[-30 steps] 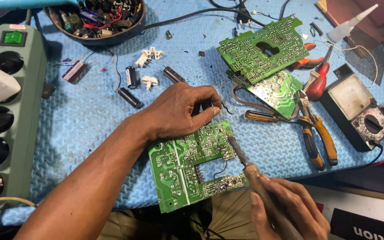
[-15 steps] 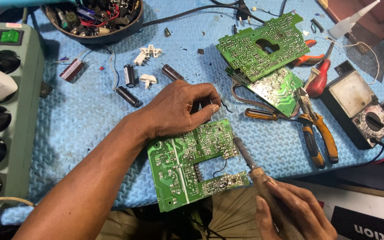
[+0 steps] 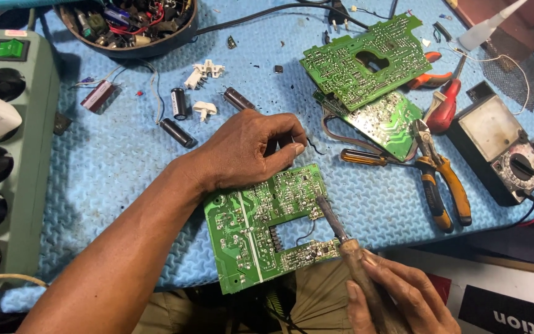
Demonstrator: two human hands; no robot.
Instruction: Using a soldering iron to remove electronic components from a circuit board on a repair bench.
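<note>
A green circuit board with a rectangular cut-out lies solder side up at the near edge of the blue mat. My left hand rests on its far edge, fingers curled, pinching a thin dark wire at the fingertips. My right hand grips the wooden handle of a soldering iron, whose metal tip touches the board's right side near the cut-out.
Two more green boards lie stacked at the far right, beside orange-handled pliers, a screwdriver, red-handled tools and an analogue multimeter. A green power strip runs along the left. Loose capacitors and a bowl of parts sit far.
The soldering iron tip has shifted slightly along the board's right side. My left hand has stayed on the board's far edge.
</note>
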